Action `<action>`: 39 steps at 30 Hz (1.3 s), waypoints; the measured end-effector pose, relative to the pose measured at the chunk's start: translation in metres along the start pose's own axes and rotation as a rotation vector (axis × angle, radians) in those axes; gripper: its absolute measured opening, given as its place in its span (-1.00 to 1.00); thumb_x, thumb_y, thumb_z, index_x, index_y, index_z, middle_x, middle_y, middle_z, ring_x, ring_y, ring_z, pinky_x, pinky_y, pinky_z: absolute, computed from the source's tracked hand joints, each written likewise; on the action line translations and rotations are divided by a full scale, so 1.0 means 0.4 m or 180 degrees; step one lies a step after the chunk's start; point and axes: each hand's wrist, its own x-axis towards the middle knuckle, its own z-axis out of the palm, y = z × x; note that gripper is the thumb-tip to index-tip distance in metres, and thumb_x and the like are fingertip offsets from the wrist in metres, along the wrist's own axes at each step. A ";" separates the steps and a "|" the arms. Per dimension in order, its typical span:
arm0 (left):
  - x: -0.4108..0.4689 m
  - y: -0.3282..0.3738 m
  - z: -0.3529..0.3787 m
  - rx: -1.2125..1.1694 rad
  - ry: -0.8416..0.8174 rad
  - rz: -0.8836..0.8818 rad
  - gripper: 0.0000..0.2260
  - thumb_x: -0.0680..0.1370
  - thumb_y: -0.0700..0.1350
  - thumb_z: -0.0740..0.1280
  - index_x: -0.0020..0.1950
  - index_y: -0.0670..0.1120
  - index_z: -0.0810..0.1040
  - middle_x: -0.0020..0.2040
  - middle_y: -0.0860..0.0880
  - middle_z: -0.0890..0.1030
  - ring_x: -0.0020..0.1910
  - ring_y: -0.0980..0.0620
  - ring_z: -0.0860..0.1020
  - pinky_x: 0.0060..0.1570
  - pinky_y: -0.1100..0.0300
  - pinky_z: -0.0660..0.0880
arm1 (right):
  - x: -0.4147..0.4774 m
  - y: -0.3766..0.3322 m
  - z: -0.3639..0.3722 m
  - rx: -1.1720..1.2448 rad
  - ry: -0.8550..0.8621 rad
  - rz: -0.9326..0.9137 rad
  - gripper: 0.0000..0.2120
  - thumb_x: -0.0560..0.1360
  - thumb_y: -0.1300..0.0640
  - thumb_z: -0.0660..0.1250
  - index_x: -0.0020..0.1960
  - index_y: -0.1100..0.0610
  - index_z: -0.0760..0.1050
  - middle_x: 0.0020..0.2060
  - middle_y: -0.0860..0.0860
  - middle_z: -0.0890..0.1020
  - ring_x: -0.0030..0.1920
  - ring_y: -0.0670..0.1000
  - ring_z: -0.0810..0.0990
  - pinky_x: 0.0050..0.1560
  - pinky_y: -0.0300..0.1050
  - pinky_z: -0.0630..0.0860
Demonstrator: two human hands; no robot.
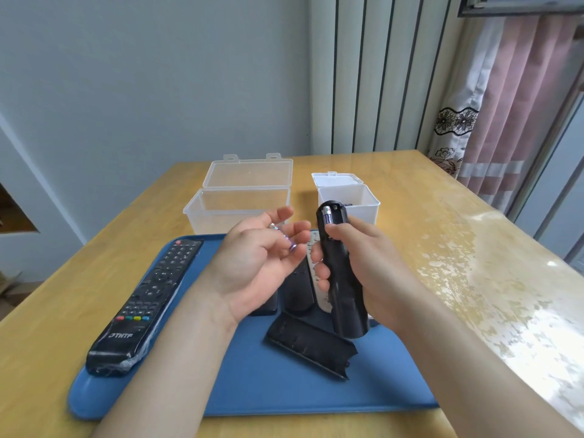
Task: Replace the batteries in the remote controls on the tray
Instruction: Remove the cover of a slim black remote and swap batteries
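From the head camera, my left hand (262, 257) is palm-up with the fingers loosely curled round a loose battery (283, 237), which lies across the fingertips rather than deep in the palm. My right hand (363, 263) is closed round a black remote (346, 314), held upright with its open back toward me. The thumb rests just below a seated battery (328, 219) at the top of the compartment.

The main risk I see is that loose cell. The hold is shallow, so a small tilt of the left hand could roll it off onto the tray (284, 393) below, or on across the counter (426, 216).

The second risk is a mix-up. I cannot tell whether the cell in my left hand is fresh or spent. Two open boxes stand beyond the hands, a large clear box (240, 197) past the left and a small clear box (347, 197) past the right, so it could go into the wrong one.

Polarity is another trap, because I cannot read the compartment markings from here.

With the back uncovered, the seated battery could slip out if my thumb lifts. The battery cover (311, 346) lies on the tray under my right wrist, where a lowered forearm could knock it. A long wrapped remote (148, 298) lies to the left of my left arm.
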 end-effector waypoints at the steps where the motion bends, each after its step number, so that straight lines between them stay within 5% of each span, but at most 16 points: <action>1: -0.001 -0.002 -0.003 0.0021 -0.0088 0.0023 -0.69 0.55 -0.49 0.03 0.14 -0.23 0.43 -0.05 -0.24 0.58 -0.10 -0.08 0.58 -0.17 0.21 0.60 | 0.000 -0.003 0.001 0.0077 0.0001 0.0086 -0.86 0.61 0.19 0.17 -0.04 0.21 0.47 -0.36 0.15 0.53 -0.45 0.10 0.43 -0.42 -0.09 0.43; 3: -0.002 -0.007 -0.001 0.0149 -0.0126 0.0220 -0.78 0.61 -0.42 0.09 0.17 -0.24 0.43 -0.07 -0.25 0.63 -0.05 -0.12 0.64 -0.08 0.18 0.62 | 0.000 -0.008 0.002 0.0221 -0.0049 0.0258 -0.84 0.59 0.19 0.18 -0.07 0.22 0.50 -0.35 0.16 0.52 -0.44 0.09 0.44 -0.43 -0.12 0.46; 8: 0.000 -0.012 0.007 0.1164 0.0303 0.0938 -0.88 0.55 -0.20 0.33 0.06 -0.18 0.54 -0.19 -0.15 0.69 -0.26 -0.04 0.68 -0.32 0.29 0.56 | 0.005 -0.009 -0.002 0.0463 -0.0161 0.0597 -0.66 0.61 0.04 0.15 -0.13 0.24 0.57 -0.38 0.13 0.54 -0.42 0.10 0.47 -0.41 -0.15 0.51; 13: -0.004 -0.015 0.024 0.1119 0.0328 0.1008 -0.78 0.58 -0.06 0.26 0.05 -0.17 0.61 -0.25 -0.11 0.66 -0.49 0.09 0.49 -0.44 0.32 0.41 | 0.010 -0.007 0.002 0.0722 -0.0152 0.0585 -0.61 0.60 -0.07 0.20 -0.02 0.18 0.68 -0.31 0.14 0.59 -0.41 0.09 0.51 -0.33 -0.07 0.56; 16: -0.004 -0.024 0.030 0.1089 0.0271 0.1201 -0.84 0.60 -0.14 0.27 0.04 -0.11 0.64 -0.15 -0.11 0.68 -0.34 0.00 0.55 -0.27 0.27 0.56 | 0.010 -0.004 0.009 0.0750 -0.0106 0.0558 -0.63 0.60 -0.05 0.20 -0.07 0.19 0.65 -0.31 0.15 0.58 -0.39 0.10 0.51 -0.31 -0.05 0.56; 19: -0.008 -0.057 0.040 0.2102 0.0347 0.1748 -0.84 0.53 -0.18 0.39 0.05 0.02 0.68 -0.17 -0.01 0.71 -0.33 0.07 0.55 -0.28 0.26 0.56 | 0.005 -0.002 0.018 0.0924 0.0127 0.0421 -0.66 0.62 0.04 0.18 -0.17 0.19 0.59 -0.33 0.14 0.62 -0.38 0.10 0.57 -0.30 -0.07 0.56; 22: -0.002 -0.094 0.043 0.3713 0.0184 0.2908 -0.72 0.47 -0.16 0.42 0.18 -0.07 0.64 0.14 0.07 0.65 0.07 0.21 0.57 0.14 0.34 0.47 | 0.001 -0.005 0.015 0.0871 0.0274 0.0200 -0.76 0.60 0.15 0.20 -0.14 0.22 0.56 -0.32 0.09 0.62 -0.34 0.03 0.64 -0.33 -0.17 0.57; 25: 0.011 -0.106 0.030 0.4066 0.0130 0.3127 -0.66 0.52 -0.06 0.33 0.27 -0.12 0.58 0.20 0.13 0.57 0.26 0.16 0.47 0.27 0.23 0.39 | -0.003 -0.011 0.011 0.1058 0.0291 0.0166 -0.73 0.61 0.13 0.22 -0.15 0.21 0.61 -0.38 0.04 0.66 -0.36 -0.02 0.68 -0.39 -0.23 0.57; 28: 0.009 -0.099 0.028 0.4289 -0.0049 0.3054 -0.65 0.60 -0.03 0.19 0.33 -0.12 0.53 0.27 0.10 0.53 0.36 0.15 0.40 0.34 0.21 0.33 | -0.007 -0.012 0.012 0.1139 0.0246 0.0128 -0.73 0.63 0.09 0.21 -0.11 0.15 0.62 -0.38 0.00 0.69 -0.33 -0.08 0.69 -0.40 -0.26 0.56; 32: 0.007 -0.086 0.037 0.3794 0.0075 0.2706 -0.69 0.55 -0.11 0.31 0.28 -0.09 0.57 0.26 0.20 0.48 0.32 0.23 0.37 0.31 0.46 0.23 | -0.007 -0.011 0.017 0.1127 0.0145 0.0064 -0.75 0.62 0.08 0.21 -0.04 0.15 0.64 -0.26 0.05 0.70 -0.23 -0.02 0.70 -0.30 -0.21 0.62; 34: 0.007 -0.079 0.033 0.3402 0.0255 0.2384 -0.72 0.52 -0.08 0.37 0.23 0.06 0.60 0.27 0.36 0.43 0.31 0.24 0.37 0.27 0.25 0.40 | -0.009 -0.009 0.025 0.1068 0.0039 0.0049 -0.73 0.64 0.07 0.18 -0.01 0.16 0.62 -0.18 0.12 0.67 -0.16 0.06 0.67 -0.24 -0.11 0.60; 36: 0.002 -0.067 0.031 0.2853 0.0314 0.1982 -0.70 0.49 -0.09 0.44 0.11 0.28 0.62 0.22 0.46 0.43 0.30 0.12 0.45 0.07 0.02 0.57 | -0.010 -0.006 0.033 0.0972 -0.0083 0.0072 -0.71 0.65 0.04 0.14 0.08 0.16 0.58 -0.10 0.19 0.64 -0.11 0.15 0.61 -0.22 -0.05 0.56; 39: -0.005 -0.055 0.035 0.2239 0.0406 0.1595 -0.71 0.45 -0.18 0.49 0.02 0.22 0.66 0.31 0.29 0.47 -0.04 0.06 0.61 -0.33 0.13 0.56 | -0.006 0.000 0.040 0.0875 -0.0133 0.0146 -0.70 0.65 -0.01 0.13 0.14 0.12 0.57 -0.07 0.21 0.66 -0.16 0.18 0.57 -0.24 -0.05 0.55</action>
